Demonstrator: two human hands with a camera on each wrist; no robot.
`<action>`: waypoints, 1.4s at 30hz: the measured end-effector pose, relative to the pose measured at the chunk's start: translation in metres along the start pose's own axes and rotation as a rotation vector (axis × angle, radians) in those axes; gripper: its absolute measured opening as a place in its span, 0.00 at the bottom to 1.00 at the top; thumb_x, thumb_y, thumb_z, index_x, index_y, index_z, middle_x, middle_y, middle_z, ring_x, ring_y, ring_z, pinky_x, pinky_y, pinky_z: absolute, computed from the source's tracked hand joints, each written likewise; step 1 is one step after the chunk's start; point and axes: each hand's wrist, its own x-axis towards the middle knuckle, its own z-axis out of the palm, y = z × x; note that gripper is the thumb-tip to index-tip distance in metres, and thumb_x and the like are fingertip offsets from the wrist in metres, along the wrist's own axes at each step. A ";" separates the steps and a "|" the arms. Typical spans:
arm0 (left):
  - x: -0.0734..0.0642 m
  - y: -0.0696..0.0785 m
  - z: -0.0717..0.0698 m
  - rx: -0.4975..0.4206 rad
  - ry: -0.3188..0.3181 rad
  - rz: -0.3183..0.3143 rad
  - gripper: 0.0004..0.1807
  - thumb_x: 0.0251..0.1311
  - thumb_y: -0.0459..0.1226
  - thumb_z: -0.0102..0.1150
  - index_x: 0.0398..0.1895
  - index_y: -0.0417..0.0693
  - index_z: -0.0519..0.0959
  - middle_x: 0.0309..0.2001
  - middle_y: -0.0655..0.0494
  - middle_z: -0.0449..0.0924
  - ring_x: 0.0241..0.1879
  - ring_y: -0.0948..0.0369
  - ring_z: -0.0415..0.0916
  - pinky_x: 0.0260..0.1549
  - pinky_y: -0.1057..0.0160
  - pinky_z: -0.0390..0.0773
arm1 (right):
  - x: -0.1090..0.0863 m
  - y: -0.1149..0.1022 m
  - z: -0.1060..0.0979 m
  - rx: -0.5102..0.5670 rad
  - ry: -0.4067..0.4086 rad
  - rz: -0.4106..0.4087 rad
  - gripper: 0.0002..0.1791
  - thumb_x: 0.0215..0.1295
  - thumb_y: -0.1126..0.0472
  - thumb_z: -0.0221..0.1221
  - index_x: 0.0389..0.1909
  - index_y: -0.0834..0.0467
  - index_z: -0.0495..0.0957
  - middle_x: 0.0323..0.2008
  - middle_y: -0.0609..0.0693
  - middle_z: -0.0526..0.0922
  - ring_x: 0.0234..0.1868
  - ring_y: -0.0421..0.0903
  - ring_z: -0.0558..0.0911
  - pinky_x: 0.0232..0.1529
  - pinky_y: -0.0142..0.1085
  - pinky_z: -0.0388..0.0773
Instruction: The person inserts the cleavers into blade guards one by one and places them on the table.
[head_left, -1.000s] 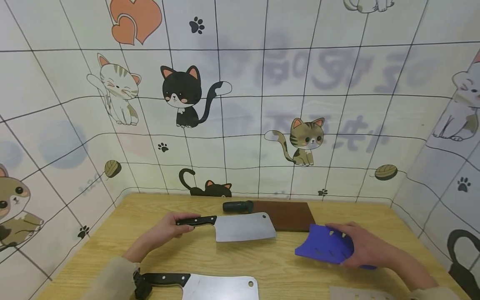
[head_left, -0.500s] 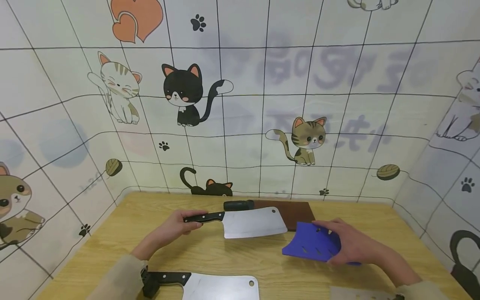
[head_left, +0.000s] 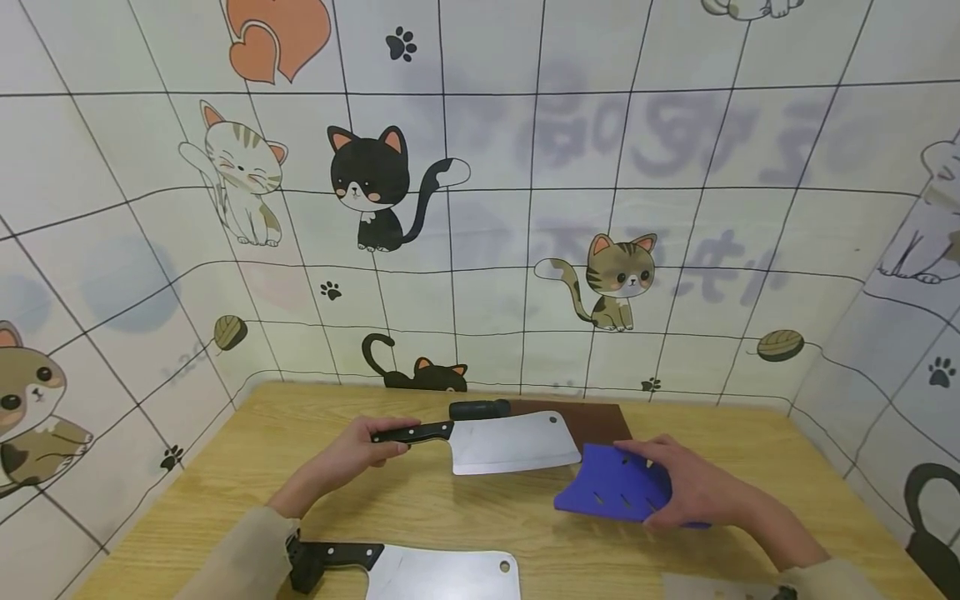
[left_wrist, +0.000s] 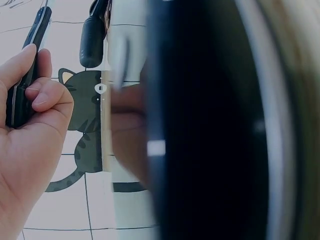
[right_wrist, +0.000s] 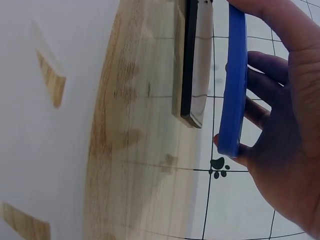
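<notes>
My left hand (head_left: 360, 450) grips the black riveted handle of a cleaver (head_left: 513, 444); its broad blade points right, raised over the table. In the left wrist view the fingers curl round the black handle (left_wrist: 21, 102). My right hand (head_left: 697, 487) pinches a blue slotted plastic piece (head_left: 611, 483) with a curved left edge, thumb at the near side and fingers at the far side. The right wrist view shows the blue piece (right_wrist: 234, 85) edge-on between thumb and fingers. Its left corner is close to the cleaver's blade tip.
A second cleaver (head_left: 450, 573) lies near the front edge, cut off by the frame. Behind the held blade lies a dark handle (head_left: 480, 409) beside a brown rectangular body (head_left: 600, 421). A pale slotted sheet (head_left: 708, 587) lies front right. Cat-patterned walls enclose the wooden table (head_left: 292, 404).
My left hand has moved the cleaver right and slightly up. My right hand has brought the blue slotted plastic piece left, narrowing the gap between them.
</notes>
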 end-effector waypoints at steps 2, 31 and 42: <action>0.000 0.000 0.000 -0.007 -0.003 0.003 0.25 0.69 0.34 0.64 0.68 0.40 0.77 0.62 0.41 0.74 0.29 0.60 0.65 0.28 0.66 0.69 | 0.000 0.000 0.001 0.000 -0.004 -0.001 0.56 0.39 0.45 0.80 0.73 0.54 0.69 0.59 0.58 0.72 0.52 0.53 0.73 0.43 0.41 0.74; -0.003 -0.004 0.007 -0.056 -0.006 -0.011 0.24 0.69 0.34 0.63 0.68 0.39 0.76 0.58 0.41 0.76 0.28 0.62 0.66 0.29 0.66 0.71 | 0.010 -0.005 0.010 0.029 0.066 0.033 0.57 0.36 0.45 0.80 0.72 0.58 0.71 0.56 0.59 0.73 0.52 0.54 0.73 0.45 0.48 0.74; -0.002 0.000 -0.004 -0.031 -0.077 0.044 0.26 0.69 0.32 0.61 0.70 0.41 0.75 0.61 0.37 0.71 0.28 0.61 0.67 0.29 0.65 0.69 | 0.009 0.002 0.011 0.016 0.124 0.012 0.57 0.34 0.44 0.80 0.72 0.53 0.72 0.58 0.57 0.74 0.51 0.52 0.73 0.43 0.43 0.74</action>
